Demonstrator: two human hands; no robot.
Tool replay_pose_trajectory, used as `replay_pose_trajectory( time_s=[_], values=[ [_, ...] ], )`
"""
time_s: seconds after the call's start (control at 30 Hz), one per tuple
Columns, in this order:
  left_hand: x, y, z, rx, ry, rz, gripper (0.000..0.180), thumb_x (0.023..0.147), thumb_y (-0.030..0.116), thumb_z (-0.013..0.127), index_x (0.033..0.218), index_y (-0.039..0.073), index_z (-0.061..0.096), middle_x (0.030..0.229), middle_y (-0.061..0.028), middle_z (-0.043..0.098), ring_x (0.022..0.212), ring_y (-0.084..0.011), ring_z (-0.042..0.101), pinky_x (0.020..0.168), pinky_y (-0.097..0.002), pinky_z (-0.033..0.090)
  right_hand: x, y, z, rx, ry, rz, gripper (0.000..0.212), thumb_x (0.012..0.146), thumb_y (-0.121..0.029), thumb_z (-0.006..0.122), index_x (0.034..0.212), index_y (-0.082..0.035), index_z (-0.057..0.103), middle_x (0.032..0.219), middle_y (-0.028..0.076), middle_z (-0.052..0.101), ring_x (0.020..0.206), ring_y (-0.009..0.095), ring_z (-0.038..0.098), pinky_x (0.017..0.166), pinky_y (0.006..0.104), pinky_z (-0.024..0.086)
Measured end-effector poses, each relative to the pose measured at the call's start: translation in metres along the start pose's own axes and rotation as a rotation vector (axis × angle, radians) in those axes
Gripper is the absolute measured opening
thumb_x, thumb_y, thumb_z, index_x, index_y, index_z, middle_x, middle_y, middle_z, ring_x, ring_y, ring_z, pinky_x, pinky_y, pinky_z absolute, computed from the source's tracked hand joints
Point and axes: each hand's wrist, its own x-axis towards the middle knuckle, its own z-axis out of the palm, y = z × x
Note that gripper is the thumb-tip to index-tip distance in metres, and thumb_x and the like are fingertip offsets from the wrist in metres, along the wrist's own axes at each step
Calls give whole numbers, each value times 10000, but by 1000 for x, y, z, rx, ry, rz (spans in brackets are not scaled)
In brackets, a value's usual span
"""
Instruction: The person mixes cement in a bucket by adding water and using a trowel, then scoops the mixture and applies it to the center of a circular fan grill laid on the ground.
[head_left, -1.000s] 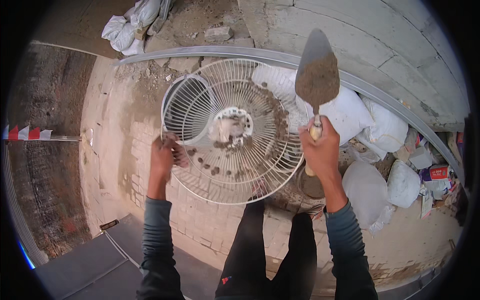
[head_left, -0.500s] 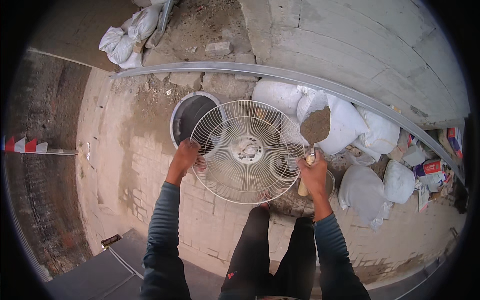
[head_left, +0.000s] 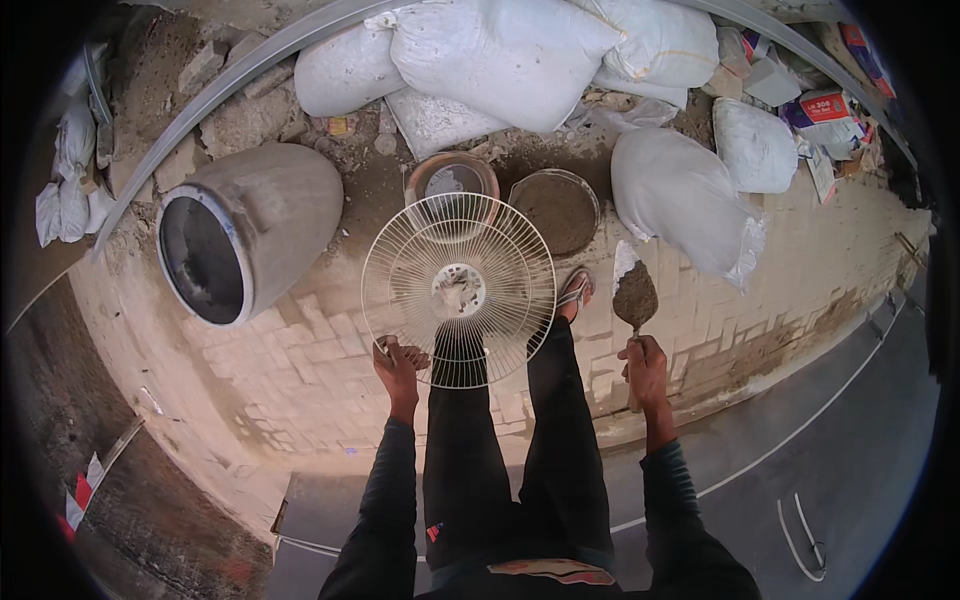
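Note:
My left hand (head_left: 399, 368) is closed on the lower left rim of a round white wire fan guard (head_left: 458, 290), held out over my legs. A gap to its right, my right hand (head_left: 645, 368) grips a trowel (head_left: 625, 260) by its handle, blade pointing away from me. Grey-brown wet mortar (head_left: 635, 297) covers most of the blade. Beyond the guard stand an orange-rimmed bucket (head_left: 411, 183), partly hidden by the wires, and a round tub of mortar (head_left: 556, 210).
A big grey barrel-shaped vessel (head_left: 285, 205) lies tilted at the left. White sacks (head_left: 500, 55) line the far side along a metal rail (head_left: 250, 70). More filled bags (head_left: 680, 195) and printed boxes (head_left: 828, 108) are at the right. Paving bricks (head_left: 300, 370) cover the ground.
My view has turned, bringing the tub and bucket into plain sight. The trowel, close beside the fan guard before, is now well apart to its right. Both hands keep their holds.

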Motion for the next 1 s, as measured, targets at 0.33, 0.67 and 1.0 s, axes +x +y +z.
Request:
replay_pose_trajectory(
  time_s=[0.33,0.67,1.0],
  values=[
    [-42,-85,20,-186,354,-84,306,1028,301,512,1187,53,433,794,-157,614,627,-248,626,589,-410,584,193,36,75,-880,-188,-353,286,845,-109,636,1105,5,610,1112,261,634,940,418,682,839,505,557],
    [-77,-138,36,-345,553,-296,267,1021,279,512,1182,76,448,824,-138,608,638,-236,628,586,-360,583,279,38,176,-1212,-391,-238,445,884,-213,702,1233,35,580,1296,241,587,1196,400,576,948,544,501],
    [-33,-87,-44,-306,587,-317,358,1019,352,546,1219,78,431,836,-157,628,681,-256,656,590,-374,579,265,39,341,210,-467,147,433,922,-254,727,1208,36,579,1030,157,661,930,325,661,821,457,527]
  ],
)
